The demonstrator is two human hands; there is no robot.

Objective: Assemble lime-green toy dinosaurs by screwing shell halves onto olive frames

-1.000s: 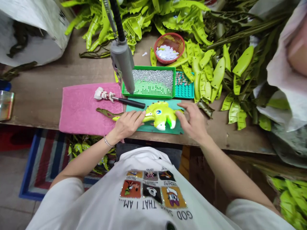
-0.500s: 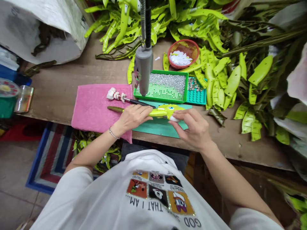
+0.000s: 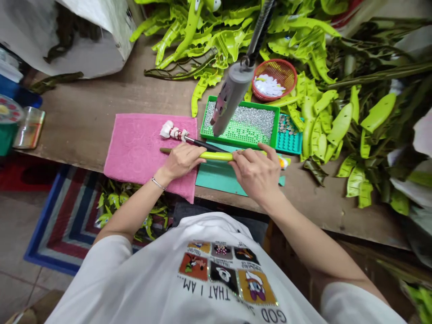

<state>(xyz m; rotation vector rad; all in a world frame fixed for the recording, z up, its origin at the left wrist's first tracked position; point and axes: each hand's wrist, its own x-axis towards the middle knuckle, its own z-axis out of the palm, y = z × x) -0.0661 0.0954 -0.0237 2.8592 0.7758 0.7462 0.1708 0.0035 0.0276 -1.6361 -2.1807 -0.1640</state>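
My left hand (image 3: 182, 159): curled over one green toy (image 3: 216, 156), gripping its tail end.
My right hand (image 3: 256, 173): closed on its head end.
Green toy: held edge-up over one teal mat (image 3: 219, 180).
Behind: one green tray (image 3: 276, 128).

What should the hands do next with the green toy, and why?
Probably tip the toy flat onto the mat. The left hand and right hand both grip it standing on its thin edge, and the screwdriver hangs close behind it, over the tray of screws.
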